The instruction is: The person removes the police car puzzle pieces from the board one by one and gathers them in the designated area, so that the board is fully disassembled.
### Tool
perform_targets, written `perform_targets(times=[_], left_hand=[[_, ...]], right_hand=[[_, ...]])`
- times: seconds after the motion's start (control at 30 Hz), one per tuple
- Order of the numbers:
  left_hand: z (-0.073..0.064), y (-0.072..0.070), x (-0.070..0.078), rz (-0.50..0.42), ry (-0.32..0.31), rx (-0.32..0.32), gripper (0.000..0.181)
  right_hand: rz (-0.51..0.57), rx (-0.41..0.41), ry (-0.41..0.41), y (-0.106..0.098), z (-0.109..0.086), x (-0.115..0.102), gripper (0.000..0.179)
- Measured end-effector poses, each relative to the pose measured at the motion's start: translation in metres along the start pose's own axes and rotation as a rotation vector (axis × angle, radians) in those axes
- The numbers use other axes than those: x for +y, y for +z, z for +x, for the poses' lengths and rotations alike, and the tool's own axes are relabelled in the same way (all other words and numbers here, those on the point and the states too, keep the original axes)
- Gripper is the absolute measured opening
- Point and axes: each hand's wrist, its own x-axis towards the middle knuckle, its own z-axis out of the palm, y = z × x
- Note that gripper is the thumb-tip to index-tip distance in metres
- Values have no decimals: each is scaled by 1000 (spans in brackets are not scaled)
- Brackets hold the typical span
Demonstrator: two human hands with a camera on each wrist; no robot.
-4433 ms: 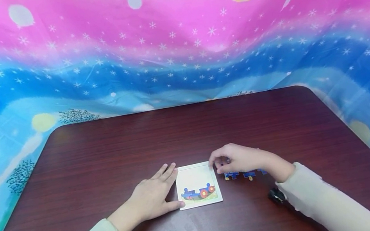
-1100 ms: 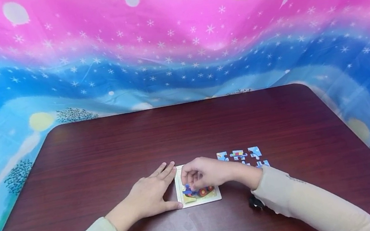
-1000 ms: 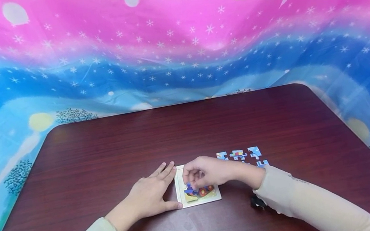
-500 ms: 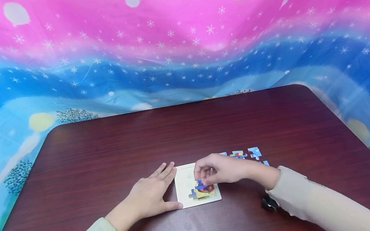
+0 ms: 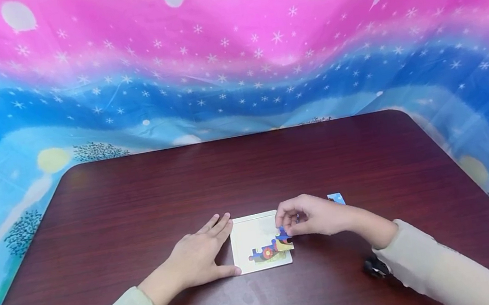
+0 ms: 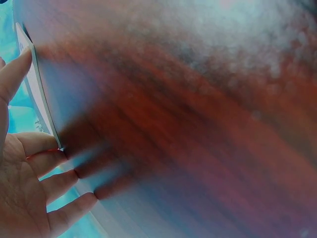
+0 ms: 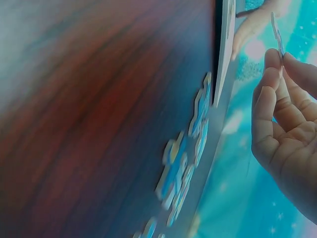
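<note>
A white puzzle board [image 5: 253, 232] lies on the table, with joined jigsaw pieces [image 5: 267, 254] showing red wheels along its near side. The lower left corner of the board is bare. My left hand [image 5: 198, 258] rests at the board's left edge, thumb and fingers spread and straight, as the left wrist view also shows. Over the board's right edge, my right hand [image 5: 316, 215] pinches a blue and yellow jigsaw piece [image 5: 284, 242] between thumb and fingers. In the right wrist view that piece [image 7: 277, 35] is seen edge-on, raised above the table.
Several loose blue jigsaw pieces [image 7: 174, 166] lie on the table right of the board; the right hand hides most of them in the head view, where one piece [image 5: 336, 198] shows. A patterned cloth [image 5: 233, 70] hangs behind the dark wooden table [image 5: 229, 175].
The leftmost piece of the row has left the board and is in my right hand. That hand has carried it rightward to the board's right edge. My left hand has stayed put.
</note>
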Motion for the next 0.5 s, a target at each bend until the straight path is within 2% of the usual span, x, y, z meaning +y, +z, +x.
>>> perform_targets(times=[0.33,0.5], left_hand=[[1,0,0,-1,-4,-10,101],[1,0,-1,4,-12,-17,102]], right_hand=[[0,19,38,-11,-28,12,12],[-37,14,38,-12,-37,19,12]])
